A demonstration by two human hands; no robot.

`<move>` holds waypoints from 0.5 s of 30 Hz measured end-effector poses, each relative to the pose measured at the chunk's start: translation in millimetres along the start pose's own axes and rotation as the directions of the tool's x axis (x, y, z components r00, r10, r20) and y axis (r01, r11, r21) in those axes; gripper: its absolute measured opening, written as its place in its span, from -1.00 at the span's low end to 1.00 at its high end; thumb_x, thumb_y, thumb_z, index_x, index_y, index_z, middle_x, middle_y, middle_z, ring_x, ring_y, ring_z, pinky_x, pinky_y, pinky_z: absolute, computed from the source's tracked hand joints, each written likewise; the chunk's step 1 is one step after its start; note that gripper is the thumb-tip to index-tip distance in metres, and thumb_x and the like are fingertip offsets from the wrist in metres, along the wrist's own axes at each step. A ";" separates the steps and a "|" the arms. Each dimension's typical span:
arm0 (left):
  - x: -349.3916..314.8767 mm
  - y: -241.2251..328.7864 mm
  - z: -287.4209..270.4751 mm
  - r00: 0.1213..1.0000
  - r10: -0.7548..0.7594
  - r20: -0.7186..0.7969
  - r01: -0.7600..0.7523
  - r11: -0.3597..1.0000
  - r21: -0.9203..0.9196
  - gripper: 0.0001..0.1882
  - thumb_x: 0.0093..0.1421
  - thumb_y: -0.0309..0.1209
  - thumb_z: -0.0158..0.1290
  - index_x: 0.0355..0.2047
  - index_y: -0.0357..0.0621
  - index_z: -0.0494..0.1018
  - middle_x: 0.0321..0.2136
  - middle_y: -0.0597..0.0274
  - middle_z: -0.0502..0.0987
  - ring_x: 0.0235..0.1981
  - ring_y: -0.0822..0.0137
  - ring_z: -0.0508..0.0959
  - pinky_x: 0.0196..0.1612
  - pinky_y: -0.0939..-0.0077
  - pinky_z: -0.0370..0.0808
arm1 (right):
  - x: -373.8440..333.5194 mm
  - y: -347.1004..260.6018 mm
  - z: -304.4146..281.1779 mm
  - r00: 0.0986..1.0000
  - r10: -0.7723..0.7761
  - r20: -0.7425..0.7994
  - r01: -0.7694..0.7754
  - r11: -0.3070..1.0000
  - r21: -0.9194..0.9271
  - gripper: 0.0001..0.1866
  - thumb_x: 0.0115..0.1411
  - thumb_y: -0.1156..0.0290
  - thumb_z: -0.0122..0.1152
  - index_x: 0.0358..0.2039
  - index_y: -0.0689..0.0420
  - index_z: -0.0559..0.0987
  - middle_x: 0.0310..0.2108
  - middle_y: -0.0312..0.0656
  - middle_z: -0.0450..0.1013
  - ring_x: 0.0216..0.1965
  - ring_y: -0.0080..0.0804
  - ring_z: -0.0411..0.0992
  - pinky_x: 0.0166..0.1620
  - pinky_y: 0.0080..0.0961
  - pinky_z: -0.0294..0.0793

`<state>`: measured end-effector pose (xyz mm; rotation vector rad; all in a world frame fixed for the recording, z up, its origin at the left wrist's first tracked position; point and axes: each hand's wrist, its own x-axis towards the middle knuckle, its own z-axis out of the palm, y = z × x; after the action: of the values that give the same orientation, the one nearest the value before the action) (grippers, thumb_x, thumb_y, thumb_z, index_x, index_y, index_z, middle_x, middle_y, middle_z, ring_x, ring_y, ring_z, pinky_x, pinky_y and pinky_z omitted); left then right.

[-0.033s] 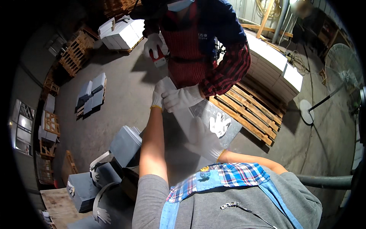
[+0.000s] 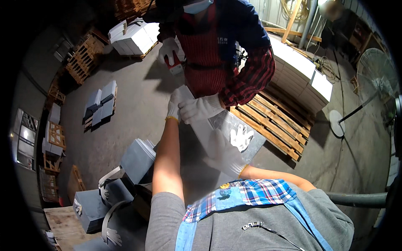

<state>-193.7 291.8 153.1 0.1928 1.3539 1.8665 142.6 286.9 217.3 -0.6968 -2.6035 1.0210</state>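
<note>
A long, smooth grey slab [image 2: 203, 129] lies between me and a person in a red apron. My left hand [image 2: 173, 105], in a white knit glove, grips the far left edge of it. Touching that hand is the person's gloved left hand [image 2: 201, 108], resting on the slab. My right hand [image 2: 228, 157], also gloved, lies on the nearer part with fingers stretched and thumb apart; its outline is a little blurred. The person's other gloved hand [image 2: 168, 50] holds a small red and white block-shaped object [image 2: 175, 68]. Loose white gloves [image 2: 241, 137] lie beside the slab on a shiny grey sheet [image 2: 256, 145].
Right of the person is a wooden pallet [image 2: 276, 121], with white stacked blocks [image 2: 293, 62] behind it. A standing fan [image 2: 377, 71] is at far right. Grey slabs [image 2: 138, 159] stand at left, near a stack on a pallet [image 2: 100, 104]. A thick pipe [image 2: 356, 199] runs lower right.
</note>
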 end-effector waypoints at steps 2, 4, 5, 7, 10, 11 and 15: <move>-14.5 5.9 -7.1 0.995 0.079 -0.065 -0.079 0.997 -0.002 -0.37 0.33 0.19 -0.07 0.08 -0.10 0.41 -0.13 0.11 0.51 -0.13 0.19 0.54 -0.06 0.28 0.55 | -1.3 1.8 4.7 0.999 -0.038 -0.004 0.038 0.999 0.014 0.15 -0.02 -0.07 0.39 0.40 0.22 -0.02 0.22 0.18 0.25 -0.01 0.16 0.48 -0.05 -0.08 0.54; -18.1 6.6 -33.0 0.963 0.199 -0.181 -0.193 0.980 0.051 -0.42 0.40 0.06 -0.06 0.13 -0.19 0.36 -0.08 0.08 0.50 -0.07 0.18 0.52 0.06 0.29 0.49 | -1.8 -7.4 4.2 0.998 -0.028 0.062 0.027 0.999 0.025 0.17 0.00 -0.09 0.37 0.42 0.23 -0.04 0.24 0.19 0.24 -0.01 0.16 0.49 -0.06 -0.08 0.55; -21.7 5.8 -31.3 0.909 0.334 -0.249 -0.293 0.937 0.189 -0.46 0.41 0.03 -0.06 0.10 -0.19 0.38 -0.09 0.08 0.51 -0.09 0.19 0.53 0.00 0.30 0.52 | -1.4 -7.9 3.7 0.996 -0.008 0.087 0.006 1.000 0.021 0.17 0.00 -0.10 0.36 0.42 0.23 -0.05 0.25 0.19 0.23 -0.01 0.15 0.49 -0.06 -0.08 0.55; -43.2 2.7 -15.0 0.740 0.591 -0.321 -0.420 0.779 0.466 -0.54 0.42 -0.04 -0.07 0.03 -0.19 0.42 -0.13 0.06 0.52 -0.13 0.22 0.56 -0.12 0.32 0.57 | -1.9 -7.6 5.4 0.998 -0.010 0.061 0.011 1.000 -0.007 0.16 0.00 -0.14 0.38 0.42 0.21 0.00 0.23 0.14 0.28 -0.01 0.10 0.51 -0.03 -0.14 0.55; -120.8 10.8 49.1 0.526 0.845 0.098 -0.627 0.308 0.716 -0.76 0.33 -0.31 0.01 -0.12 -0.19 0.51 -0.20 0.01 0.55 -0.16 0.04 0.58 -0.09 0.19 0.51 | -0.3 -3.2 1.7 0.994 0.038 0.101 -0.033 0.998 -0.047 0.17 0.02 -0.15 0.35 0.43 0.21 -0.03 0.23 0.20 0.25 0.02 0.11 0.49 -0.02 -0.12 0.54; -137.3 7.7 61.0 0.349 0.870 0.347 -0.627 -0.058 0.777 -0.81 0.29 -0.36 0.04 -0.16 -0.17 0.52 -0.22 0.01 0.55 -0.15 0.00 0.58 -0.08 0.15 0.50 | -0.2 -3.9 0.5 0.990 0.056 0.128 -0.048 0.997 -0.060 0.17 0.03 -0.14 0.33 0.43 0.22 -0.05 0.24 0.25 0.22 0.04 0.12 0.48 -0.03 -0.10 0.54; -169.3 -4.4 81.4 0.439 0.449 0.778 -0.796 -0.206 0.568 -0.86 0.19 -0.36 0.10 -0.33 -0.14 0.57 -0.31 0.08 0.58 -0.04 -0.04 0.52 0.03 0.06 0.40 | -1.8 6.0 8.8 0.998 -0.055 0.018 0.055 0.998 -0.002 0.10 -0.02 -0.07 0.41 0.36 0.24 0.06 0.13 0.23 0.30 0.03 0.14 0.43 0.01 -0.06 0.47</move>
<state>-34.7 237.3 237.0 2.2235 2.2197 1.1073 142.7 284.8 206.7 -0.6162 -2.6240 1.0123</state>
